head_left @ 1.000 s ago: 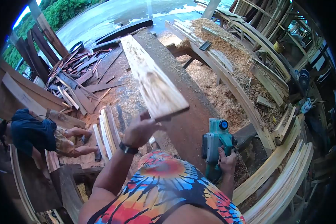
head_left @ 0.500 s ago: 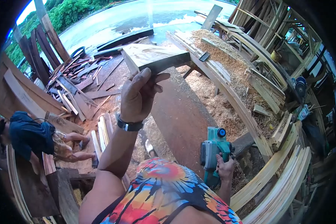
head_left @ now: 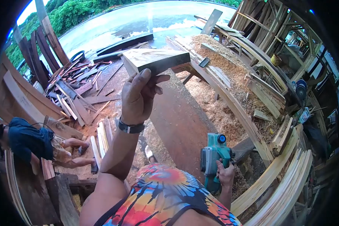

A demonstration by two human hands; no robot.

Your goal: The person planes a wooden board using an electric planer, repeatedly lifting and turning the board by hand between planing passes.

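My left hand (head_left: pixel 139 94) is raised in front of me, its fingers closed on the near end of a wooden board (head_left: pixel 154 59). The board has a pale, planed broad face and a darker edge, and it points away from me. Down at my right side, my right hand (head_left: pixel 225 171) is wrapped round the handle of a green electric planer (head_left: pixel 214 152). A round dark knob with a blue middle shows at the planer's top end. Below the raised board lies a wide brown plank (head_left: pixel 180 120).
A long beam (head_left: pixel 229 101) runs past on the right, with shavings and a small dark block (head_left: pixel 204 62) by it. Curved pale planks (head_left: pixel 286 188) lie at lower right. Scrap wood (head_left: pixel 79 84) is heaped at left. Another person (head_left: pixel 30 139) bends over planks at far left.
Both hands keep their hold on the board and the planer. The view has shifted slightly, and the planer sits a little lower in it. The other person has bent slightly.
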